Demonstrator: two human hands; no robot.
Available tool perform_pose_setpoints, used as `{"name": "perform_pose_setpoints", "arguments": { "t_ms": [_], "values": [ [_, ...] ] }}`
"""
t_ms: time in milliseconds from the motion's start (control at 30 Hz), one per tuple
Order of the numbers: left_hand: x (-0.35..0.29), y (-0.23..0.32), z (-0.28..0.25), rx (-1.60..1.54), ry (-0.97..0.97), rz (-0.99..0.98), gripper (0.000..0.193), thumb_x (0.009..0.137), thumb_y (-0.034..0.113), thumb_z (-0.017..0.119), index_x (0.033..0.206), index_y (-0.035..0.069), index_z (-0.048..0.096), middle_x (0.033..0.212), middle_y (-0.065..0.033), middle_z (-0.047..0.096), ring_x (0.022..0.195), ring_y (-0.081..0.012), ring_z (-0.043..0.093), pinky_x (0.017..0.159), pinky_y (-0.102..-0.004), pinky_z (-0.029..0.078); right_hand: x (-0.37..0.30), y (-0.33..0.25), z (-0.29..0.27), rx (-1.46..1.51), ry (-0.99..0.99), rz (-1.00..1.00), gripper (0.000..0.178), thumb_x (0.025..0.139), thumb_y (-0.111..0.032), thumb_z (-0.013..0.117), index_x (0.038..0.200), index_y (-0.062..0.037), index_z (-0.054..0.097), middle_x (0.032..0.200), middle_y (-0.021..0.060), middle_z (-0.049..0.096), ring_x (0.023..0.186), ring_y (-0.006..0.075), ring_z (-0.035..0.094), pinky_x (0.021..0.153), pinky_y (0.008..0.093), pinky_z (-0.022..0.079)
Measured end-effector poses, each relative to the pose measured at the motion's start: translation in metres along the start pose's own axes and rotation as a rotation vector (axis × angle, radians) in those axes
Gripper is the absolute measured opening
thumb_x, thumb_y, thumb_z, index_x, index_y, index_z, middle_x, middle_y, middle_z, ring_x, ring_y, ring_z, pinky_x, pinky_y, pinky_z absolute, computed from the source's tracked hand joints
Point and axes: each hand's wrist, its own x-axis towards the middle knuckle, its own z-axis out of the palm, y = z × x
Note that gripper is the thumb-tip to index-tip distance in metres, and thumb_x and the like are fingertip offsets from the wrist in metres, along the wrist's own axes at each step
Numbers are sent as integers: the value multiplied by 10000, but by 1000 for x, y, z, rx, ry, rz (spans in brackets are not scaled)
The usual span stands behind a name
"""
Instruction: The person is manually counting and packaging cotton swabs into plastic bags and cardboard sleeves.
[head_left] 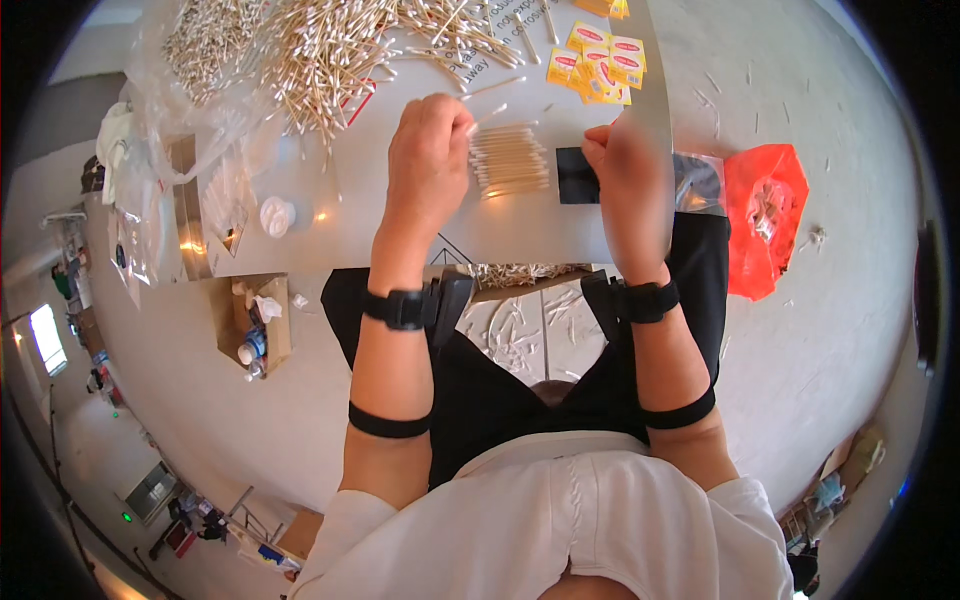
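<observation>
A neat row of cotton swabs [510,160] lies side by side on the grey table between my hands. At its left end, my left hand [430,150] is closed in a pinch, with a single cotton swab [489,116] sticking out from the fingertips. To the right of the row, my right hand [635,190] is curled closed beside a dark square pad [576,177]. Part of that hand is blurred, and what its fingers hold, if anything, is hidden. A large heap of loose cotton swabs [325,60] spreads across the far side of the table.
Small yellow packets [600,65] lie at the far right. A clear plastic bag [700,183] and a red bag [765,225] are past my right hand. A small white round container [277,216] stands at left. Below the table are an open cardboard box [250,325] and scattered swabs.
</observation>
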Motion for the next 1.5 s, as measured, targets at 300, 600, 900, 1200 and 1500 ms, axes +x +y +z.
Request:
{"name": "perform_pose_setpoints", "arguments": {
  "t_ms": [300,600,900,1200,1500],
  "values": [
    [-100,56,-18,-282,-431,-253,89,837,-2,629,895,6,562,890,-117,576,838,-295,582,749,-357,486,-22,-17,-27,171,19,211,32,858,13,665,887,25,672,760,-22,624,709,36,535,657,193,445],
    [-4,2,-2,127,53,41,182,816,-14,605,982,56,634,960,-94,586,966,-317,538,837,-422,451,-67,-24,-14,9,-324,362,70,854,-38,654,842,30,647,662,23,609,636,51,538,577,237,452],
    [26,-26,27,250,-164,64,133,846,61,621,965,99,666,960,-74,603,967,-312,536,874,-412,448,-64,-23,-7,34,-406,422,75,849,-30,650,828,42,648,634,66,624,593,89,565,568,260,472],
    [-37,-3,38,-474,364,-284,377,992,197,511,1327,24,502,1423,-147,450,1321,-283,423,1110,-389,312,-27,-18,10,229,-74,6,336,1024,-233,505,1232,21,579,1121,68,612,1057,108,549,946,242,427],
    [-21,18,73,-911,421,-323,629,1027,424,423,1429,-55,352,1438,-191,413,1356,-280,386,1151,-412,265,11,8,54,291,-61,-78,416,1041,-298,447,1230,49,581,1299,158,577,1252,243,501,1081,325,338]
  ]
}}
